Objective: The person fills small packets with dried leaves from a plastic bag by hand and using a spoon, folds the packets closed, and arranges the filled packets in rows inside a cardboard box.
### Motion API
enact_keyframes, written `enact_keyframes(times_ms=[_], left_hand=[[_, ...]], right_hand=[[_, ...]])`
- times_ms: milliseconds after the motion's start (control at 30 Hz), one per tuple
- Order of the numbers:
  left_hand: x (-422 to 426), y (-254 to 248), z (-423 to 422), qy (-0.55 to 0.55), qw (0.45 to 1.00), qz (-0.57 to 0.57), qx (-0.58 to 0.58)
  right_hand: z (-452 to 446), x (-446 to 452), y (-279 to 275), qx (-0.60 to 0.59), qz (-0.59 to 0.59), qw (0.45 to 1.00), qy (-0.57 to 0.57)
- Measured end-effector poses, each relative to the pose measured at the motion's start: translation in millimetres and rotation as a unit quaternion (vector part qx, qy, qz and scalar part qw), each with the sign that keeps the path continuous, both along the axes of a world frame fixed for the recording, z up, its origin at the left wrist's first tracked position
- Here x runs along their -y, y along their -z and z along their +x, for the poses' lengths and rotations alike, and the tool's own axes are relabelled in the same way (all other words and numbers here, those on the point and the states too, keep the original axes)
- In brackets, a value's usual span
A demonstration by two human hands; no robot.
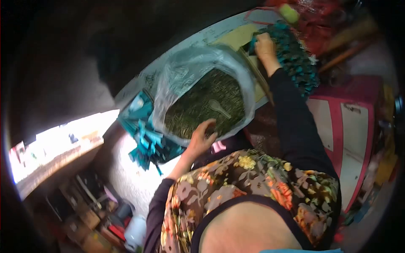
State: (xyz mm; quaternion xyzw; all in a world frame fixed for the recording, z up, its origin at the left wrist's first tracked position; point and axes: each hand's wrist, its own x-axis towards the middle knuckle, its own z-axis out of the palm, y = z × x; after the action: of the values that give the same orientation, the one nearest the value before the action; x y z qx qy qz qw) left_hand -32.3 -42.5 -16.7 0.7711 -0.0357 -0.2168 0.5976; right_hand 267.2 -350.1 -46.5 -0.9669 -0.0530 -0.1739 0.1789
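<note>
A clear plastic bag lies open on the table, filled with dark green dried leaf-like material. On that material rests a pale spoon or scoop. My left hand is at the bag's near edge, fingers apart and slightly curled, with nothing seen in it. My right hand is beyond the bag at the upper right, its fingers curled down at the edge of a heap of teal and dark packets. What those fingers hold is too small to make out.
More teal packets sit left of the bag. A thin wooden strip runs along the bag's right side. A pink and white cabinet stands at the right, below red bags. Boxes lie at lower left.
</note>
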Motion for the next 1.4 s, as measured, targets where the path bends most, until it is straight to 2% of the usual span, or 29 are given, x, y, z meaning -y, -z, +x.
enact_keyframes(times_ms=[33,67,133,167,200,233,267,333,400,433,500,533,633,733,833,1000,1067,1400], left_hand=[[-0.9,0.0,-2.5,-0.003,1.0,0.002,-0.006],[-3.2,-0.6,-4.7,-0.01,1.0,0.006,-0.013],[-9.5,-11.3,-5.6,-0.035,0.999,-0.001,0.041],[-11.7,-13.7,-9.5,-0.044,0.998,0.02,0.041],[-16.9,-16.1,-11.1,-0.047,0.997,0.038,0.049],[-22.9,-25.8,-13.6,-0.064,0.998,0.023,0.006],[-31.3,-28.8,-19.0,-0.076,0.996,0.037,0.034],[-50.1,-32.2,-31.8,-0.089,0.991,0.074,0.062],[-71.2,-42.4,-43.3,-0.134,0.98,0.115,0.088],[-85.9,-36.5,-47.3,-0.147,0.966,0.163,0.134],[-115.3,-42.7,-44.5,-0.22,0.947,0.195,0.128],[-136.1,-42.4,-40.8,-0.239,0.925,0.244,0.166],[-201.1,-38.3,-23.4,-0.362,0.877,0.301,0.099],[-269.1,-14.5,-2.6,-0.343,0.811,0.473,-0.036],[-308.9,-3.8,18.3,-0.317,0.79,0.48,-0.213],[-316.4,3.9,31.8,-0.255,0.787,0.497,-0.262],[-320.9,18.0,36.5,-0.24,0.785,0.505,-0.268],[-327.7,24.6,32.3,-0.264,0.797,0.484,-0.245]], right_hand=[[-2.5,-1.5,-1.2,0.012,0.015,1.0,-0.007],[3.5,8.9,7.9,0.097,-0.086,0.989,-0.069],[0.9,7.9,-1.8,0.041,-0.013,0.998,-0.036],[1.3,10.5,-7.2,0.078,-0.048,0.994,-0.059],[1.1,14.3,-7.6,0.065,-0.058,0.994,-0.06],[-3.2,16.3,-5.6,0.072,-0.032,0.995,-0.057],[-22.5,4.0,-22.4,0.054,-0.003,0.997,-0.053],[-53.2,-7.9,-30.2,0.005,-0.033,0.998,-0.06],[-89.5,-21.5,-39.4,0.024,0.018,0.988,-0.149],[-112.0,-30.9,-41.6,0.024,0.034,0.985,-0.17],[-155.7,-58.4,-53.8,0.014,0.043,0.981,-0.191],[-176.8,-73.8,-60.7,0.001,0.038,0.981,-0.193],[-222.7,-111.6,-64.6,-0.035,0.073,0.955,-0.286],[-254.7,-133.2,-63.5,-0.11,0.075,0.929,-0.345],[-265.2,-145.3,-73.1,-0.125,0.082,0.928,-0.341],[-261.8,-140.3,-81.4,-0.149,0.068,0.936,-0.311],[-260.0,-139.1,-85.3,-0.12,0.056,0.945,-0.298],[-259.4,-148.6,-84.0,-0.143,0.06,0.941,-0.3]])
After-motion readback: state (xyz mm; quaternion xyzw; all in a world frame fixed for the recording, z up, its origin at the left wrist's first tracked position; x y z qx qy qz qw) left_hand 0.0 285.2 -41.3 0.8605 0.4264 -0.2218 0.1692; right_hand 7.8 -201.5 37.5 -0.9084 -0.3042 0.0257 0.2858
